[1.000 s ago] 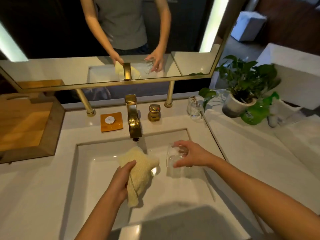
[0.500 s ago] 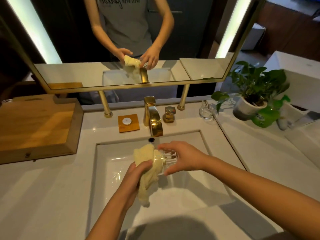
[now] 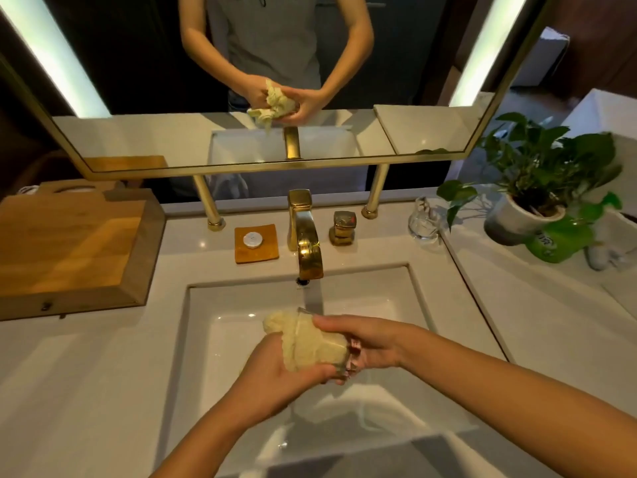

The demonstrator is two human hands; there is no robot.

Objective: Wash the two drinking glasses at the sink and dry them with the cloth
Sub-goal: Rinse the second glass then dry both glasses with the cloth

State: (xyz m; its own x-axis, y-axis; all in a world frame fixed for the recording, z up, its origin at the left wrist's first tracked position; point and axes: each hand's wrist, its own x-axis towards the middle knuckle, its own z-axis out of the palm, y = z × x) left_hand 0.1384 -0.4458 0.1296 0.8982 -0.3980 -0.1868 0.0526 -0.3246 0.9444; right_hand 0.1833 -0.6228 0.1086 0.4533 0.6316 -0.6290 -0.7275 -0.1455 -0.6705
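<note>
Over the white rectangular sink (image 3: 206, 339), the left hand (image 3: 272, 377) pushes a pale yellow fluffy cloth (image 3: 303, 339) into a clear drinking glass (image 3: 339, 355); its fingers are clamped on the cloth. The right hand (image 3: 370, 343) has its fingers wrapped around the glass (held sideways). Behind stands a gold faucet (image 3: 305, 236). A second clear glass (image 3: 422, 220) sits on the pale desk (image 3: 517, 322), far right.

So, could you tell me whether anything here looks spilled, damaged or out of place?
Nothing stands out. Both hands hold the clear drinking glass with the pale yellow cloth stuffed inside, over the white sink; the second clear glass stands upright beside the potted plant.
</note>
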